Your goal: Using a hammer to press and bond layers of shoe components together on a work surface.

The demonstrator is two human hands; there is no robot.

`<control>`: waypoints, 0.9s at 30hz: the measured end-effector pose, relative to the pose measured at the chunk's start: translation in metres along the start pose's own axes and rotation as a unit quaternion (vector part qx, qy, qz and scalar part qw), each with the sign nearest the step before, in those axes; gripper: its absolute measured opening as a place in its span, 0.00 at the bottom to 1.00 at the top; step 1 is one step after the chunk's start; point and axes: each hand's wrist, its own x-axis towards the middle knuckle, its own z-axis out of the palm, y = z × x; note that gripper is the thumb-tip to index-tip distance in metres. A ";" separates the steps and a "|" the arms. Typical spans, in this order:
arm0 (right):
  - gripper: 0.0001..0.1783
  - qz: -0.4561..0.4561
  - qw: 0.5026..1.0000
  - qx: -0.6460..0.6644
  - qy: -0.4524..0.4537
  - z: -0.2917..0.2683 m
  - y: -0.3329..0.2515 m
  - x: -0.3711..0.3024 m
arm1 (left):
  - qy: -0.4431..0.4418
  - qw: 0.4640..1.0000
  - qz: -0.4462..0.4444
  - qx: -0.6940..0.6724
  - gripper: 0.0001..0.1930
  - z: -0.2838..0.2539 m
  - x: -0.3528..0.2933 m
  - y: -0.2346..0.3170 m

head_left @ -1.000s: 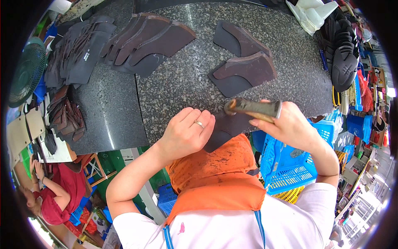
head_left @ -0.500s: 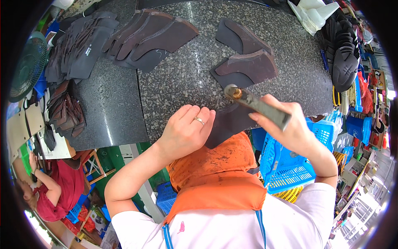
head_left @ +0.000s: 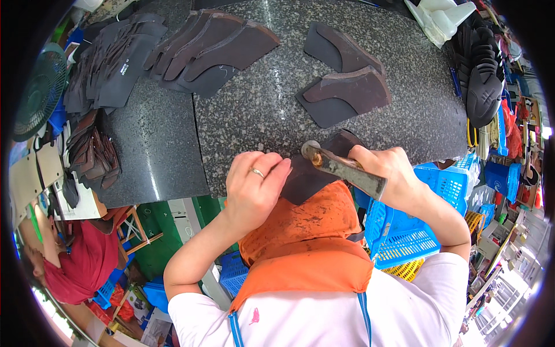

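At the table's near edge lies a dark sheet piece (head_left: 302, 184), partly lying over my orange apron. My left hand (head_left: 254, 184), with a ring on one finger, has its fingers curled together at the left edge of that piece. In my right hand (head_left: 388, 173) is a hammer (head_left: 351, 171) with a worn grey metal body, its round end over the dark piece. Whether that end touches the piece I cannot tell. Beyond my hands lie two dark flat pieces, each with a curved brown part on it: a nearer one (head_left: 350, 92) and a farther one (head_left: 347, 51).
Curved brown-and-black pieces (head_left: 231, 49) overlap in a row at the far left, beside stacked dark sheets (head_left: 124, 63). Small brown pieces (head_left: 92, 153) lie at the left. Dark shoe-shaped pieces (head_left: 484, 87) stack at the right. A blue crate (head_left: 404, 243) stands below the table.
The hammer has come down and left, toward the dark piece. My left hand has shifted slightly, its fingers now nearer the piece's left edge.
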 end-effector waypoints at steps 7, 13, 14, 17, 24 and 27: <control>0.15 -0.006 1.000 0.016 0.025 0.001 -0.009 0.002 | -0.049 0.990 0.092 0.098 0.13 -0.002 -0.001 0.009; 0.16 -0.043 0.998 -0.047 -0.003 0.003 -0.014 0.005 | -0.161 0.967 0.118 0.160 0.14 -0.010 0.003 0.019; 0.16 -0.041 0.998 -0.038 0.029 0.003 -0.013 0.005 | -0.159 0.966 0.119 0.163 0.14 -0.009 0.002 0.021; 0.17 -0.054 0.996 -0.054 0.049 0.007 -0.015 0.001 | -0.136 0.970 0.097 0.176 0.16 -0.006 0.000 0.023; 0.12 0.051 0.956 0.032 0.286 -0.013 0.049 0.041 | -0.026 0.996 -0.064 -0.057 0.10 0.001 0.009 0.015; 0.16 0.036 0.940 -0.071 0.331 -0.006 0.078 0.056 | 0.015 0.928 -0.259 -0.269 0.08 -0.020 0.054 -0.018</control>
